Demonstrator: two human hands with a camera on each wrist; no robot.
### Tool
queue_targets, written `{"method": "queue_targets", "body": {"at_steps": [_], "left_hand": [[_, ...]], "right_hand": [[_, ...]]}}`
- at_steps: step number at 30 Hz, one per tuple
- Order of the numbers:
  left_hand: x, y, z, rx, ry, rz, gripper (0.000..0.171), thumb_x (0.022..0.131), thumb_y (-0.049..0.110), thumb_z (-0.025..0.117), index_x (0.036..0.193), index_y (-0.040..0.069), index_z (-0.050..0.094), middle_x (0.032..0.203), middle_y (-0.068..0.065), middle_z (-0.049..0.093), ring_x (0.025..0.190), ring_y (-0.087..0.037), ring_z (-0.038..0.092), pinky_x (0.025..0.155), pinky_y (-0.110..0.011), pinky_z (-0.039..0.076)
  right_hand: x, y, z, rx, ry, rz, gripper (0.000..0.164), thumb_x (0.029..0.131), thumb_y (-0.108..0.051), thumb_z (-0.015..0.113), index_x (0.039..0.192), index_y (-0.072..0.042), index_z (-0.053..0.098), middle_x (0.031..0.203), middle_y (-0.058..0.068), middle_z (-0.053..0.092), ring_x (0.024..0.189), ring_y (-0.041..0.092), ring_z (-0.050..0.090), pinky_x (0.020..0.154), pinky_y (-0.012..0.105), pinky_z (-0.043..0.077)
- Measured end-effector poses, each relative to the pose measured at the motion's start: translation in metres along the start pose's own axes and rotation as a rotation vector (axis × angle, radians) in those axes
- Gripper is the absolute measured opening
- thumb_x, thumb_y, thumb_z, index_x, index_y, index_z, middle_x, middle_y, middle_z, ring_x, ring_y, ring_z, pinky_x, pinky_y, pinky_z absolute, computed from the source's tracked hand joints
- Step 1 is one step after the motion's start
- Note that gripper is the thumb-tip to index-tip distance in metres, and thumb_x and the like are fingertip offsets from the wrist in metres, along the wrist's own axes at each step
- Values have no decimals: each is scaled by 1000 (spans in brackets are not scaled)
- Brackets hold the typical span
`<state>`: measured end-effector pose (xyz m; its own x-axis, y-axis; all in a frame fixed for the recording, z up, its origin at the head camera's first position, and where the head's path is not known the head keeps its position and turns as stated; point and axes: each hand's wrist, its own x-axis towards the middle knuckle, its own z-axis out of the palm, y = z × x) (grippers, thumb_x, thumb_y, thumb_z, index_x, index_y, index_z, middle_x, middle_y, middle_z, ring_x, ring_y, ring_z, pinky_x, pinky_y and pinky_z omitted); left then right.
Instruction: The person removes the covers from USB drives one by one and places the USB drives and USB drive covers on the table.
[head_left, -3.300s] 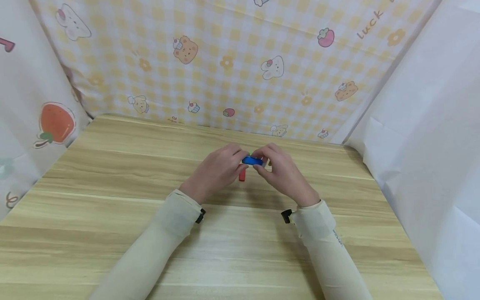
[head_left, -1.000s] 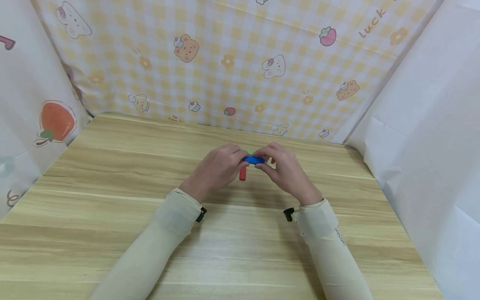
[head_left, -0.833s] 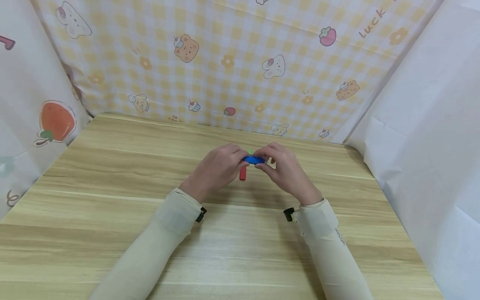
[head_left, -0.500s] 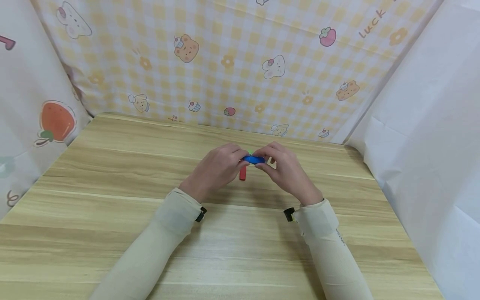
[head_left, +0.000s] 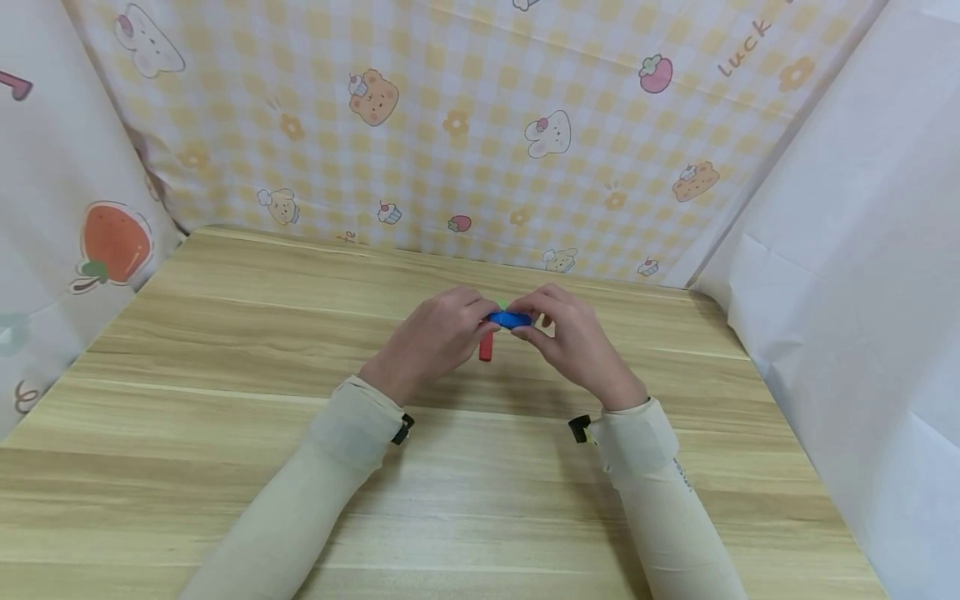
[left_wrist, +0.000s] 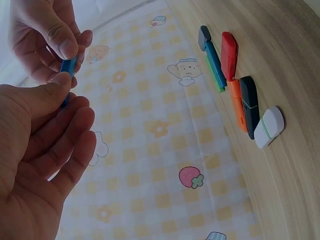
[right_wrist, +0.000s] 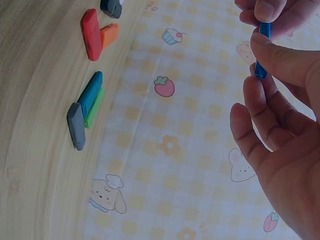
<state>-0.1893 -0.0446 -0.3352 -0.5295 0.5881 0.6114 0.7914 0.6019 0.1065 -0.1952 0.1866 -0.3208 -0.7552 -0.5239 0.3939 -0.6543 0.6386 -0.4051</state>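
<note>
Between my two hands is a slim blue stick (head_left: 511, 320), shaped like a small capped USB stick. My left hand (head_left: 438, 340) pinches its left end between thumb and fingers. The right hand (head_left: 567, 340) pinches the other end, with thumb below and fingertips above in the head view. The left wrist view shows the blue stick (left_wrist: 68, 66) partly covered by both thumbs. In the right wrist view, the blue stick (right_wrist: 264, 31) shows above and below the right thumb. Fingers hide much of its surface.
On the wooden table (head_left: 480, 508) lie similar sticks: red (right_wrist: 91, 35), orange (left_wrist: 237, 105), black (left_wrist: 249, 106), white with a green line (left_wrist: 270, 127), teal (right_wrist: 91, 92), green (right_wrist: 94, 109) and grey (right_wrist: 76, 126). A checked cloth (head_left: 457, 167) hangs behind the table's far edge.
Since the earliest frame, the right hand has shifted slightly right and the blue stick with it. Over the last second, both hands stay almost still, keeping their pinch.
</note>
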Motion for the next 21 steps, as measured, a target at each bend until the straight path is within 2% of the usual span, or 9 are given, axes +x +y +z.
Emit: {"method": "queue_targets", "body": {"at_steps": [15,21], "left_hand": [[1,0,0,13,-5,-6,20,101,13,78,111,-4,80,102,-13,80,92,-22,76,84,-30,67],[0,-1,-8,27,-23,-61,21,100,11,79,114,-5,78,108,-15,80,96,-25,77,86,-32,67]], "right_hand": [[1,0,-1,4,2,8,21,95,-8,83,116,-6,78,111,8,76,93,21,68,79,36,59],[-1,4,-7,-8,-10,77,22,94,-3,83,116,-6,78,113,8,75,96,23,68,82,39,60]]}}
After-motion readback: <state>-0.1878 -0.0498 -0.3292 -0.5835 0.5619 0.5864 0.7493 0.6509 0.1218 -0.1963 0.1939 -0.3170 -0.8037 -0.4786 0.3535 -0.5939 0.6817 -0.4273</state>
